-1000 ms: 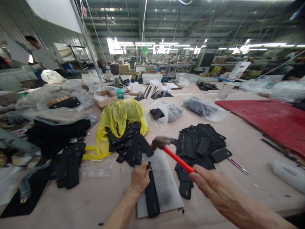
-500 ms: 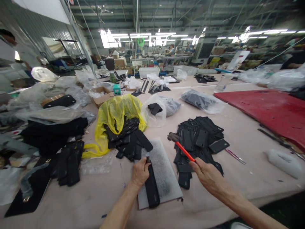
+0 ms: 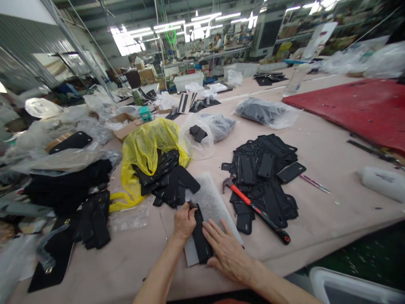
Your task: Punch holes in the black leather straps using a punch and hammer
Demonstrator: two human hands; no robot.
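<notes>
My left hand is closed in a pinch around a short dark metal punch, tilted at the far end of a black fabric piece. This long padded-looking piece lies on a pale grey board. My right hand rests with fingers stretched out along the right edge of the piece and over the board, holding nothing. A claw hammer with a red and black handle lies at the right, its head beside a heap of black pieces.
A yellow plastic bag spills more black pieces left of the board. Behind stand clear bags of dark parts. Pink-handled tweezers lie right of the heap, with a red sheet beyond. A white bin stands below the table edge.
My right hand has let go of the hammer, now lying by the heap, and has moved left onto the black piece. The punch has tipped from upright in my left hand. The view has tilted.
</notes>
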